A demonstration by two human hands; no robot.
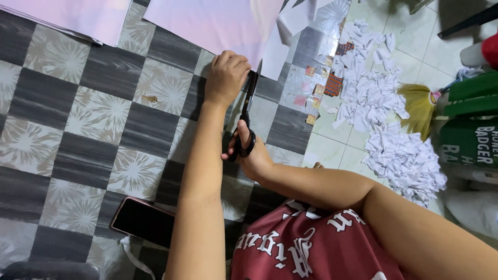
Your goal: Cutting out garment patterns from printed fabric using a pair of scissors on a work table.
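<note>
Just scissors beside left hand

What we cannot fully see

Our left hand covers the paper sheet where the scissors meet it (the blade tips are lost there), and the sheet runs off the top edge. Our right hand hides the scissor loops. The phone lies partly under our left forearm; the broom handle is hidden.
</note>
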